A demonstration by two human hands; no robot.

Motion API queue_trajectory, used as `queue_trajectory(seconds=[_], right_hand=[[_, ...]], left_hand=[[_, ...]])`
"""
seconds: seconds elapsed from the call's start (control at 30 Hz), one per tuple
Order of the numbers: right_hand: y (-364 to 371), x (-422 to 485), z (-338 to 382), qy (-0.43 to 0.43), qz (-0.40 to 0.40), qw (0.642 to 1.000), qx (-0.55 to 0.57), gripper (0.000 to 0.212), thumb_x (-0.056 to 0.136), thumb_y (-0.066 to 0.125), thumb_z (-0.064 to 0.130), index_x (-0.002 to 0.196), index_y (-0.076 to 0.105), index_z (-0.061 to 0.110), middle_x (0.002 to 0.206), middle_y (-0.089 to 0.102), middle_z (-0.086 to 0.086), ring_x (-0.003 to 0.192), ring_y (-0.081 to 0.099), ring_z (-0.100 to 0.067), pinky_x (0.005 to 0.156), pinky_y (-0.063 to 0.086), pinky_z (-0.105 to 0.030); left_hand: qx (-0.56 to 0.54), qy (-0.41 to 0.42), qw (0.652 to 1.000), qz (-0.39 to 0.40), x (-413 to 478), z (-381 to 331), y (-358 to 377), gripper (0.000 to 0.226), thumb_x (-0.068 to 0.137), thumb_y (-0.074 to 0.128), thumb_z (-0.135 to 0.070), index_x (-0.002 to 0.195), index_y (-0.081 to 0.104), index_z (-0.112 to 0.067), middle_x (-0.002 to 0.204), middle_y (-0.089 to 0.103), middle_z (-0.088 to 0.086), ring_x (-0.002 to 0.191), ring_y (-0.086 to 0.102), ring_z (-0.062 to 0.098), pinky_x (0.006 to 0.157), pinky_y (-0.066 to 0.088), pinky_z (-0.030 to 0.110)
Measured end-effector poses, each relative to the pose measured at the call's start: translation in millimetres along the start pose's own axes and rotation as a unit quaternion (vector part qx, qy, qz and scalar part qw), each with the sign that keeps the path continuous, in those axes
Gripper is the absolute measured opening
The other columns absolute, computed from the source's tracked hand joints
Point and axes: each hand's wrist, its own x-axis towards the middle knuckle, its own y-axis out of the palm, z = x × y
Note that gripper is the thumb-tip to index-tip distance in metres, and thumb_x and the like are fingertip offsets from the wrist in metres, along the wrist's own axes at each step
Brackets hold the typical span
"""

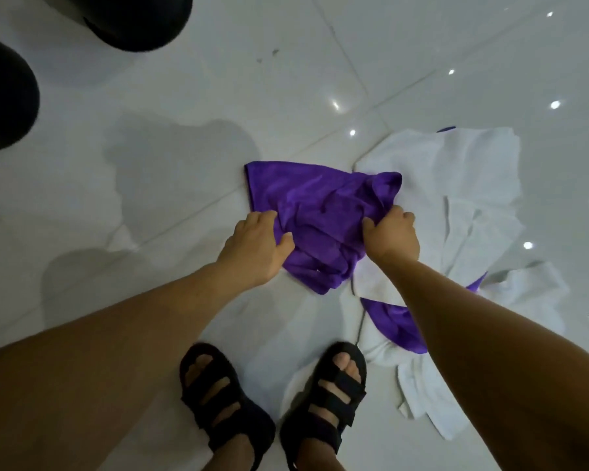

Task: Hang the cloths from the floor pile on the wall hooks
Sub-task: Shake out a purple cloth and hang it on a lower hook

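View: the head camera looks straight down past both bare forearms to the floor.
Left hand (pixel 252 246): grips the left edge of the purple cloth (pixel 317 205), fingers curled over the fabric and thumb laid on top.
Right hand (pixel 393 234): clutches a bunched fold at the cloth's right side, fingers wrapped into it.
Purple cloth: crumpled between the two hands, its far right corner lying over the white cloths (pixel 456 171); whether it has left the floor cannot be told.
White cloths: a loose, rumpled pile spread on the tiles to the right of the feet.
Second purple cloth (pixel 395 324): partly buried in the white pile, near the right forearm.
Floor (pixel 184 96): glossy white tiles with bright light reflections.
Feet: in black strapped sandals (pixel 218 396), just beside the pile.
Upper left: two dark rounded objects (pixel 140 18), blurred and not identifiable.
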Motion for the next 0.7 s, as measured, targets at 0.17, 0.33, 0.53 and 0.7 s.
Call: queue_trajectory(seconds=[0.17, 0.33, 0.53, 0.7], right_hand=[[4, 11, 4, 0.018, 0.024, 0.998, 0.052, 0.032, 0.092, 0.054, 0.026, 0.116, 0.055, 0.004, 0.110, 0.062, -0.014, 0.104, 0.059, -0.035, 0.080, 0.044, -0.035], [-54, -63, 44, -0.071, 0.015, 0.979, 0.191, 0.016, 0.085, 0.056, 0.022, 0.095, 0.060, 0.011, 0.084, 0.061, -0.004, 0.079, 0.056, -0.024, 0.074, 0.048, -0.037], [-188, -182, 120, -0.198, 0.118, 0.936, 0.265, 0.011, 0.088, 0.052, 0.004, 0.097, 0.055, -0.002, 0.088, 0.062, -0.019, 0.080, 0.058, -0.029, 0.075, 0.050, -0.041], [-320, -274, 187, -0.315, 0.181, 0.897, 0.252, 0.015, 0.083, 0.058, 0.000, 0.094, 0.065, 0.008, 0.089, 0.069, -0.008, 0.081, 0.063, -0.021, 0.077, 0.054, -0.036]], left_hand=[[-0.011, 0.005, 1.000, 0.004, 4, 6, 1, 0.060, 0.094, 0.048, -0.044, 0.143, 0.033, -0.013, 0.144, 0.038, 0.013, 0.128, 0.039, 0.032, 0.102, 0.035, 0.040], [-0.017, 0.023, 1.000, 0.004, -37, -22, -55, 0.073, 0.087, 0.061, -0.040, 0.147, 0.027, -0.015, 0.148, 0.033, 0.011, 0.131, 0.036, 0.031, 0.104, 0.034, 0.039], [-0.019, 0.168, 0.986, 0.004, -120, -89, -198, 0.098, 0.069, 0.076, -0.033, 0.148, 0.019, -0.036, 0.147, 0.032, -0.005, 0.130, 0.037, 0.016, 0.100, 0.039, 0.032], [-0.048, 0.176, 0.982, 0.041, -213, -125, -319, 0.044, 0.071, 0.079, -0.028, 0.110, 0.062, -0.017, 0.112, 0.060, 0.000, 0.105, 0.057, 0.021, 0.089, 0.049, 0.035]])
